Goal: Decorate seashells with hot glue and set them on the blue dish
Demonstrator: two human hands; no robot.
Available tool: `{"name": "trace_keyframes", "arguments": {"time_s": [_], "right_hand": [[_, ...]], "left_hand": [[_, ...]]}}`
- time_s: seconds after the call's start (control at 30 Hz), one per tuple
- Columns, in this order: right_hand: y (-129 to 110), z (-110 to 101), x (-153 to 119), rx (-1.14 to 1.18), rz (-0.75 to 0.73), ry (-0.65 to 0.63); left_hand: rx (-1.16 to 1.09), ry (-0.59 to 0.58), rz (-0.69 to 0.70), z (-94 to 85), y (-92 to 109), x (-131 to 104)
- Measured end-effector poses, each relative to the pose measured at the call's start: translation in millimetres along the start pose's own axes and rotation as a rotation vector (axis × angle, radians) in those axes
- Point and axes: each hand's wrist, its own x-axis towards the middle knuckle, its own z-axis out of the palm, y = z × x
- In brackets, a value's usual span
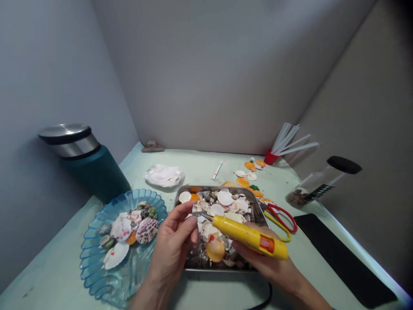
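My right hand (258, 256) is wrapped round a yellow tool (248, 234) with an orange-red window in its side. The tool's thin metal tip points left, close to the fingertips of my left hand (177, 234). My left fingers are bent together in a pinch; what lies between them is too small to make out. Both hands are over a metal tray (222, 270) filled with white, orange and grey shells (225, 197). To the left, a blue scalloped plate (87, 254) holds more shells, among them a purple-spotted one (147, 230).
A teal bottle (97, 172) leans at left. Behind the tray are a white crumpled packet (164, 175) and a marker (217, 170). Rightward are orange shells (243, 182), red-and-yellow-handled scissors (284, 219), a red cup of white sticks (271, 157), a clear jar (318, 185) and a black slab (342, 258).
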Motion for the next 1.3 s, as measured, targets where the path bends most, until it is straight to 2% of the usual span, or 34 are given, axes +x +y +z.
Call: {"name": "trace_keyframes", "arguments": {"time_s": [0.5,0.8,1.07,1.3], "right_hand": [[11,3,-9,0.018,0.123,0.049],[11,2,-10,0.008,0.1,0.068],[6,0,-6,0.0,0.078,0.06],[-1,-1,-1,0.034,0.072,0.002]], "left_hand": [[-0.02,0.036,0.009,2.9,3,0],[-0.017,0.057,0.018,2.4,2,1],[0.191,0.041,0.048,-2.6,-3,0],[0.334,-0.001,0.109,-1.7,-1,-1]]}}
